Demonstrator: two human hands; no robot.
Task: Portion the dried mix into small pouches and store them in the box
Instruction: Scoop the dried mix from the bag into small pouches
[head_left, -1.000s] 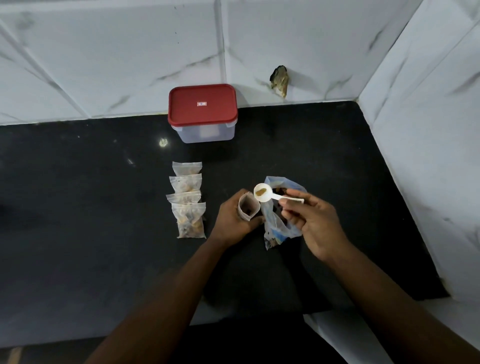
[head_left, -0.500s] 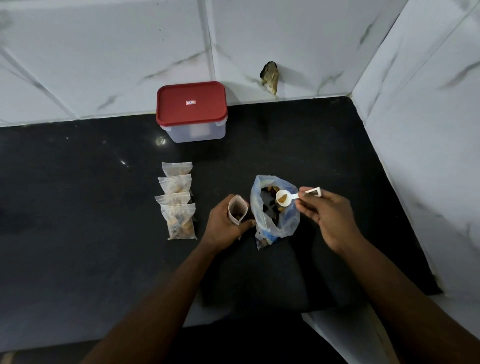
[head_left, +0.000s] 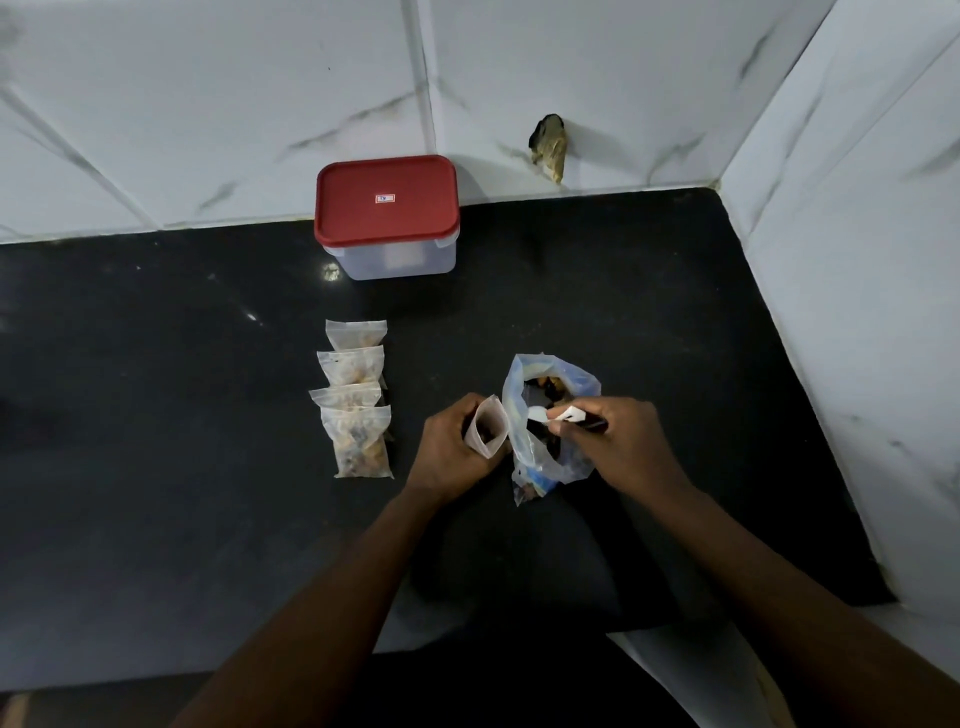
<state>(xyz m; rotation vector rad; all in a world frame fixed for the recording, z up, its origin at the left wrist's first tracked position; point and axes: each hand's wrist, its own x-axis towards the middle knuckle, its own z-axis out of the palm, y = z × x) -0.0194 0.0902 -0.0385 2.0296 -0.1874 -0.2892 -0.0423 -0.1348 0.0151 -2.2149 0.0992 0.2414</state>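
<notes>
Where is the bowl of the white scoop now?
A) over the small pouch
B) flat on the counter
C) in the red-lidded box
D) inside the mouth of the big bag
D: the right hand holds the scoop with its bowl down in the open big bag.

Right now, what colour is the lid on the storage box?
Red, with a small label at its centre: lid, clearest in the head view.

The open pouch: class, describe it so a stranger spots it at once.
On the black counter, find the row of filled pouches lying flat. Right of them, the left hand holds one pouch. Only this one's mouth gapes open.
</notes>
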